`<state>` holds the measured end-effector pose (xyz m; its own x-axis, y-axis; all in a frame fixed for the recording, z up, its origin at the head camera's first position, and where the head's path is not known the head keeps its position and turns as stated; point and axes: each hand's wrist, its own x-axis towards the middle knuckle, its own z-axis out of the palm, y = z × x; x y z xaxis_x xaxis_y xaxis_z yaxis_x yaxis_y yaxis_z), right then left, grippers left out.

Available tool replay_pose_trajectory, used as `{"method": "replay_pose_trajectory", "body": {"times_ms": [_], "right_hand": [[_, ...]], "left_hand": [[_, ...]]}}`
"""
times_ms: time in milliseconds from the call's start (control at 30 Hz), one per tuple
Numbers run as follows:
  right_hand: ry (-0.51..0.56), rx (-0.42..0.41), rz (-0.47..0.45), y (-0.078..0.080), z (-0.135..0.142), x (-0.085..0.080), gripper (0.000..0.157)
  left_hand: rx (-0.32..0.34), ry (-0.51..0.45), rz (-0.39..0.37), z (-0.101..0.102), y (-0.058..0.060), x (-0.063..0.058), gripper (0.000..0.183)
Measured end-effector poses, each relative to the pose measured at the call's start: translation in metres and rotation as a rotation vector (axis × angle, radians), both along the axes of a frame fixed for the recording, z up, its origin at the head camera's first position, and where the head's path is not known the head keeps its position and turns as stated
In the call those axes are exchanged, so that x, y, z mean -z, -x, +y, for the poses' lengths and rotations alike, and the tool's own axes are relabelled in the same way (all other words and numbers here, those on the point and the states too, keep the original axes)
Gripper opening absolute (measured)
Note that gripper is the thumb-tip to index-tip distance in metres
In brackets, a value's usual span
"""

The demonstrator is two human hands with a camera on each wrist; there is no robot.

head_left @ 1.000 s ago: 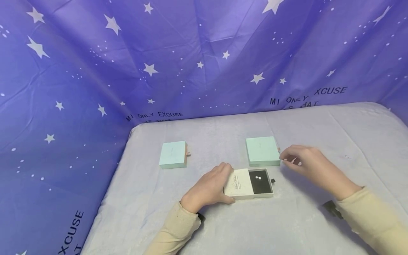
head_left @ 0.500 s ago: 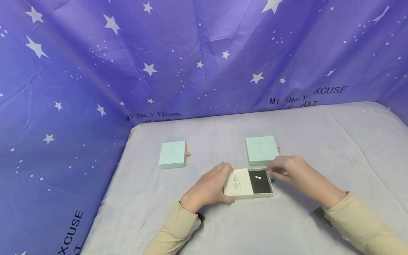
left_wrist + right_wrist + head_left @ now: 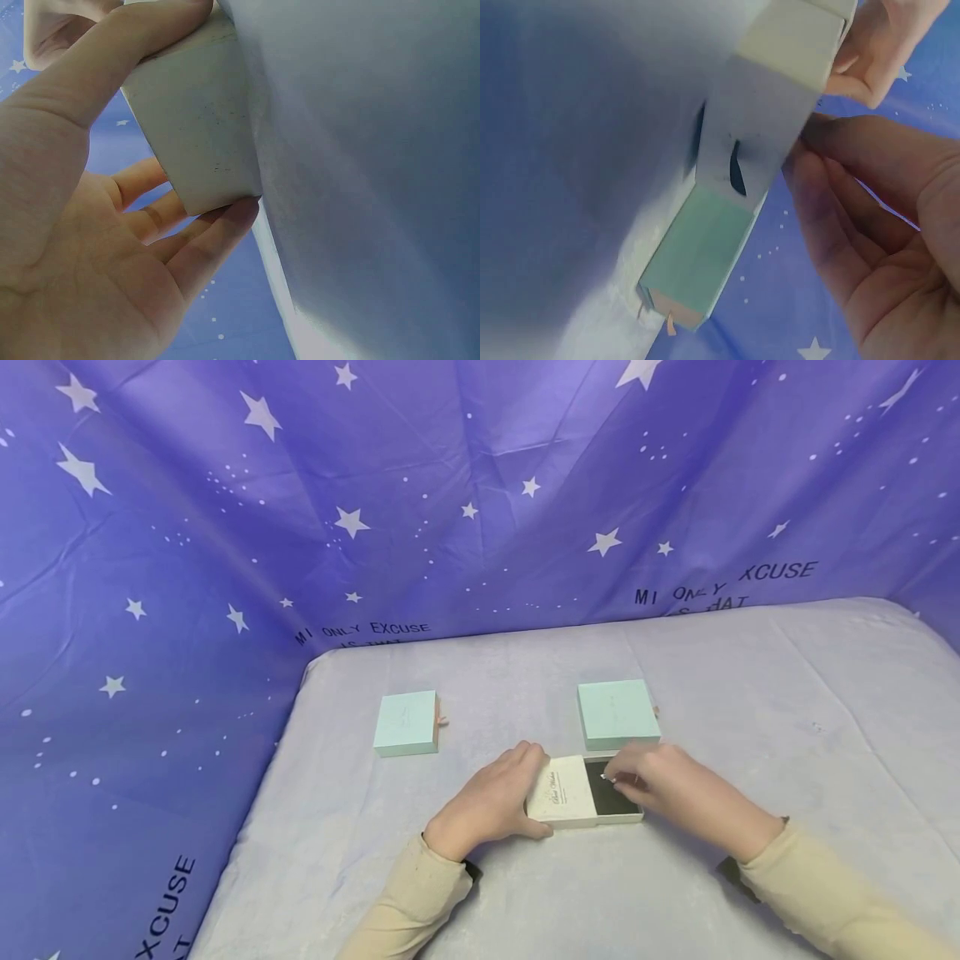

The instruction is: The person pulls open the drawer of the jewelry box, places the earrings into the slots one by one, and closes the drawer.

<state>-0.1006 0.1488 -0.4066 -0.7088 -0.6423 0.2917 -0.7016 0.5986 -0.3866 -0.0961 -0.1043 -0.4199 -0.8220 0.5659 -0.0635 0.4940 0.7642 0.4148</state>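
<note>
A cream drawer-style jewellery box [image 3: 573, 802] lies on the table, its printed lid towards me. My left hand [image 3: 487, 797] grips its left end, thumb along the near side and fingers on the far side; the left wrist view shows the box end [image 3: 195, 127] between them. The drawer is pulled out to the right, baring a black insert [image 3: 615, 803]. Over the insert, my right hand [image 3: 667, 781] pinches a small white jewellery piece, its fingertips overlapping the white bits there. The right wrist view hides those tips behind the drawer front [image 3: 772, 112], which bears a dark pull tab [image 3: 737, 169].
Two mint-green boxes with peach ribbon tabs stand farther back: one [image 3: 407, 723] at the left, another [image 3: 617, 714] just behind the cream box. Pale cloth [image 3: 495, 677] covers the table. A purple star-printed curtain [image 3: 420, 460] hangs along the back and left edges.
My right hand has moved left and nearer, from beside the right mint box to over the open drawer, fingertips still pinched. The left hand and the boxes have stayed put.
</note>
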Motion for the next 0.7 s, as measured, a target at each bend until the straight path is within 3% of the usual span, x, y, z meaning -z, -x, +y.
{"method": "replay_pose_trajectory", "body": {"times_ms": [333, 700], "right_hand": [[-0.006, -0.034, 0.024, -0.003, -0.008, 0.009, 0.028], [-0.069, -0.066, 0.019, -0.005, -0.011, 0.005, 0.039]], "left_hand": [[0.0, 0.0, 0.001, 0.0, 0.0, 0.0, 0.069], [0.002, 0.006, 0.002, 0.0, 0.0, 0.0, 0.07]]}}
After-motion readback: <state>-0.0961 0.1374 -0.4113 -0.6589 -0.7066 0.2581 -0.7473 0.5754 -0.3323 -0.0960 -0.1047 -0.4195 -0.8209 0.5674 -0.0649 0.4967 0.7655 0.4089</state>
